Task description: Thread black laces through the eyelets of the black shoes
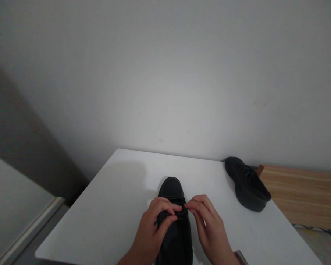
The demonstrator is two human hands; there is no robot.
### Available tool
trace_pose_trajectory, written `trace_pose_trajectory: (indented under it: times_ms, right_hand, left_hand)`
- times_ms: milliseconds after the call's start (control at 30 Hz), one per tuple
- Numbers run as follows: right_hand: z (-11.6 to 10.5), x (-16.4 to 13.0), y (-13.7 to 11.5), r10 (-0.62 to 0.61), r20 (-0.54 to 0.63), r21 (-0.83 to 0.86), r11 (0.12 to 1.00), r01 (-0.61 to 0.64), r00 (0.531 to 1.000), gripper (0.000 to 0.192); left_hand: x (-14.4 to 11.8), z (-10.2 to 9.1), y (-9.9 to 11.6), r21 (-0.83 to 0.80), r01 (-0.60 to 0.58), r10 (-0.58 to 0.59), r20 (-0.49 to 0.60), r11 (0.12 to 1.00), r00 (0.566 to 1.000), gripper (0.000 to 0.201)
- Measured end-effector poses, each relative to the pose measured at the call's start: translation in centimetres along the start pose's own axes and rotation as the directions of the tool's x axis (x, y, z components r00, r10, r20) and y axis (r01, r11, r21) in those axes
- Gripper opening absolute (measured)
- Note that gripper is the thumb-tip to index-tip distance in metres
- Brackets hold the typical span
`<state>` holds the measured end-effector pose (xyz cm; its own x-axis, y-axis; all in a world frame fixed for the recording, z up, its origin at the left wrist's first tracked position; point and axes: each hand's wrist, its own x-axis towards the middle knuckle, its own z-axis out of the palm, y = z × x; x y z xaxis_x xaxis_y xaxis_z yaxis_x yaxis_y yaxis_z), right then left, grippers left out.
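From my seat, the far left shows a grey slanted surface (13, 206) beside the white table (113, 206), which runs up to a plain pale wall (165, 73). Moving in, the left hand (151, 228) sits low at the table's near edge, curled over a black shoe (172, 221) that lies on the table in front of me with its toe pointing away toward the wall. That hand's thumb and fingers are pinched closed on the dark lace (179, 210) over the shoe's tongue. Just beside it, the right hand (206, 224) meets the left at the same spot, its fingertips also clenched on the lace; the two hands nearly touch above the shoe. Farther right, well apart from the hands, a second black shoe (246, 184) rests near the table's far right corner, angled, toe toward the wall. Beyond the table's right edge I see a wooden surface (306, 191).
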<state>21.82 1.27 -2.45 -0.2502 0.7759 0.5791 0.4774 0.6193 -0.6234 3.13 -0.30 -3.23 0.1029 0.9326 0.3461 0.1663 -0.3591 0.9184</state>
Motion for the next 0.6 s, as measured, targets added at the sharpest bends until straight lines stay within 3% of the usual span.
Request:
trace_pose_trajectory:
  times_ms: [100, 200, 367, 500, 600]
  right_hand:
    - [0.2, 0.3, -0.1, 0.001, 0.002, -0.002, 1.000, -0.001, 1.000, 0.025]
    - [0.1, 0.2, 0.2, -0.022, 0.024, -0.014, 1.000, 0.023, 0.999, 0.027]
    - [-0.1, -0.5, 0.7, -0.037, 0.028, -0.032, 0.999, 0.038, 0.999, 0.023]
    - [-0.2, -0.7, -0.1, 0.011, 0.035, 0.024, 1.000, -0.012, 0.999, 0.020]
    - [0.2, -0.5, -1.0, 0.017, 0.030, 0.073, 0.997, -0.020, 0.999, 0.017]
  left_hand:
    - [0.7, 0.4, 0.5, -0.107, 0.123, -0.124, -0.001, 0.987, 0.992, 0.008]
    - [1.2, 0.5, 0.6, -0.089, 0.206, -0.210, -0.043, 0.975, 0.977, 0.010]
    - [1.2, 0.7, -0.1, 0.022, 0.207, -0.204, -0.105, 0.978, 0.973, 0.004]
    - [1.2, 0.8, -0.2, 0.195, 0.120, -0.106, -0.081, 0.973, 0.991, 0.011]
    - [1.5, 0.7, 0.3, 0.382, -0.112, 0.103, 0.045, 0.917, 0.994, 0.007]
